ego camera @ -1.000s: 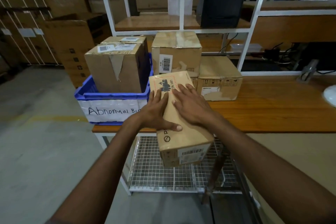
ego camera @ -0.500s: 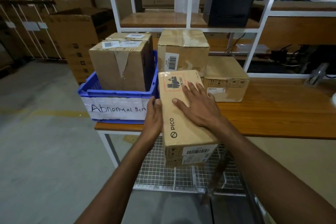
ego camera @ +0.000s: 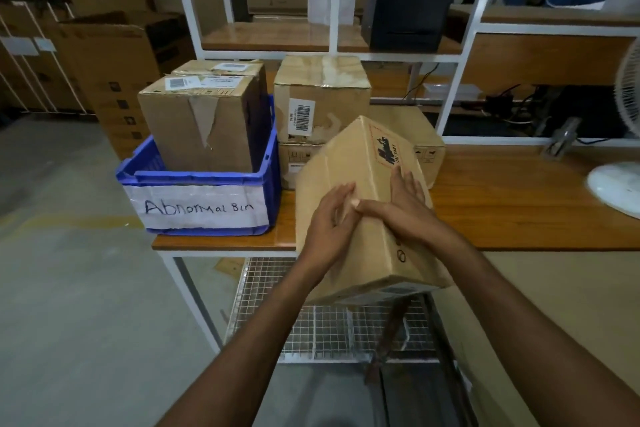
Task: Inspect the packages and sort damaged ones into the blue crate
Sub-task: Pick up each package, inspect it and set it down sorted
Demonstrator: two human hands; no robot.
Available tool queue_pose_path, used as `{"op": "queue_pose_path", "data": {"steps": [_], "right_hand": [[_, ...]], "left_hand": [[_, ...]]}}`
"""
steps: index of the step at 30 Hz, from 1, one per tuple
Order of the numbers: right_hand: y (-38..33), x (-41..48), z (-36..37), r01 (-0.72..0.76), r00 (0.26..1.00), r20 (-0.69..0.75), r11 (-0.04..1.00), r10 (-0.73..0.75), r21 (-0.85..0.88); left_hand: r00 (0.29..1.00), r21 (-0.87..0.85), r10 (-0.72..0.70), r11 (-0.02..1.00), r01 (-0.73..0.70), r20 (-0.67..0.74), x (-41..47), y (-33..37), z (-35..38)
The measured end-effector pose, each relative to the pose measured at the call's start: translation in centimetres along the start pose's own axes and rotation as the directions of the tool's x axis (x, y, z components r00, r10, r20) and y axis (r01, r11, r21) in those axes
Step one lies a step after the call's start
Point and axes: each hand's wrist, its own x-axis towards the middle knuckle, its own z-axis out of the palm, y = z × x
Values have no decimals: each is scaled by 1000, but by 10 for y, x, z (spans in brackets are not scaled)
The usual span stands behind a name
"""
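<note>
A long brown cardboard box [ego camera: 374, 156] hangs over the front edge of the wooden table [ego camera: 502, 204], tipped up on its long edge. My left hand [ego camera: 329, 218] presses flat against its left face. On its upper face lies my right hand [ego camera: 405, 204], fingers straight, thumb reaching across the edge. To the left stands the blue crate [ego camera: 197, 177], labelled "Abnormal Bin". It holds a box with torn tape [ego camera: 197, 128] and a second box [ego camera: 221, 68] behind that.
Behind the long box, a taped box with a barcode [ego camera: 322, 94] sits on a lower box [ego camera: 294, 159], and another box [ego camera: 426, 135] lies to the right. A white fan [ego camera: 620, 184] stands far right. A wire shelf [ego camera: 329, 329] lies under the table.
The long box has rolled from lying flat onto its edge, its top face now tilted to the right. My left hand has slid up the left face; my right hand has stayed on top.
</note>
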Motion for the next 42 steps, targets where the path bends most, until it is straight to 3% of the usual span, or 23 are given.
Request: {"op": "queue_pose_path", "data": {"steps": [2, 4, 6, 8, 11, 14, 17, 20, 24, 29, 34, 37, 39, 42], "right_hand": [[12, -3, -4, 31, 996, -83, 998, -27, 48], [23, -10, -11, 97, 976, -202, 994, -84, 53], [28, -16, -12, 142, 937, -317, 989, -149, -46], [37, -20, -14, 116, 913, -379, 986, -153, -118], [56, -17, -13, 78, 961, -253, 988, -109, -131], [73, -12, -1, 60, 986, -142, 980, -88, -189], [72, -6, 16, 121, 948, -224, 905, -228, -409], [61, 0, 32, 170, 917, -194, 781, -349, -601], [63, 12, 33, 139, 947, -160, 805, -278, -576], [62, 25, 24, 126, 974, -89, 820, -209, -558], [66, 21, 27, 149, 964, -109, 827, -245, -543], [60, 23, 27, 77, 977, -128, 845, -169, -529], [62, 19, 23, 2, 982, -163, 874, -92, -486], [74, 0, 17, -67, 974, -227, 947, -7, -315]], "left_hand": [[1000, 152, 5, 988, -3, -7, 0, -13, 9], [997, 308, -79, 948, 83, -27, -4, -28, 14], [991, 468, -130, 873, 135, -42, -9, -39, 13], [988, 515, -157, 847, 132, 4, -12, -42, 18], [986, 449, -166, 883, 136, 26, -15, -36, 22], [990, 505, -138, 855, 118, 3, -10, -31, 20], [993, 641, -111, 765, 67, 29, 5, -28, 15], [993, 765, -100, 644, 12, 68, 13, -28, 13], [990, 840, -100, 541, -28, 97, 19, -30, 15], [973, 861, -180, 508, -33, 143, 37, -21, 20], [974, 844, -178, 537, -21, 138, 33, -25, 18], [968, 811, -204, 585, 3, 144, 36, -21, 18], [959, 735, -237, 677, 50, 153, 35, -15, 16], [930, 440, -331, 867, 235, 157, 17, -17, -5]]}}
